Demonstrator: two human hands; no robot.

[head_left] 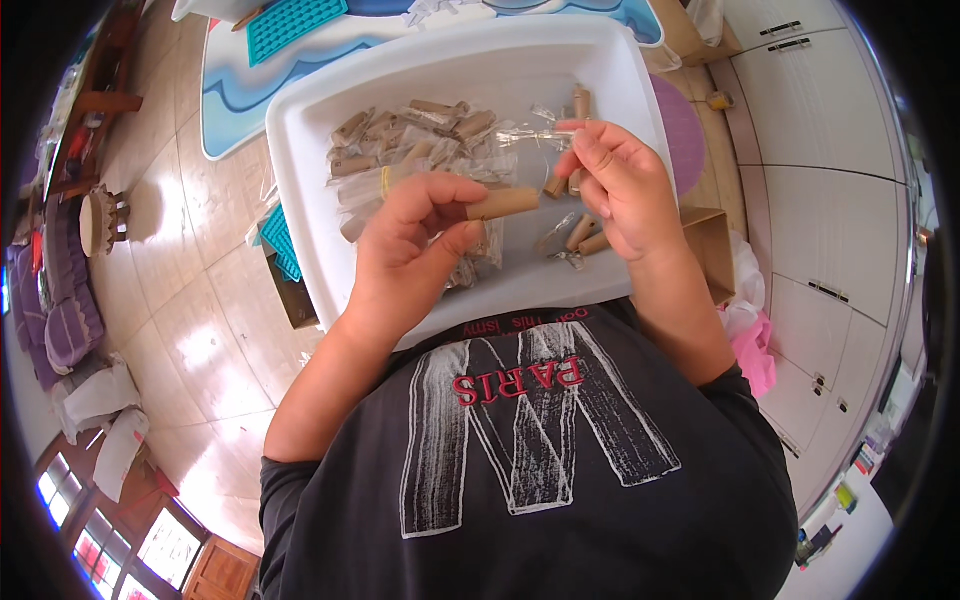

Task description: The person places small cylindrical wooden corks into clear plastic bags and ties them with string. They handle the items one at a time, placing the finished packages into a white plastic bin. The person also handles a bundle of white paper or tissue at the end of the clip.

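Over a white plastic tub [640, 75], my left hand [400, 250] grips a short tan-brown cylinder [507, 203] between thumb and fingers, its free end pointing right. My right hand [630, 195] pinches a strip of crinkled clear plastic [528, 136] between thumb and forefinger, apart from the cylinder. Beneath and beyond my left hand, many brown cylinders in clear wrappers [380, 135] lie heaped in the tub's left half. A few more brown cylinders [580, 232] lie on its right side, near my right hand, with bits of clear plastic beside them.
Past the tub is a table with a blue-and-white wavy top [232, 110], bearing a turquoise grid tray [290, 28]. A cardboard box [708, 250] and a pink bag [755, 355] sit at the right, before white cabinets [820, 110]. A small stool [103, 220] stands on the tiled floor at left.
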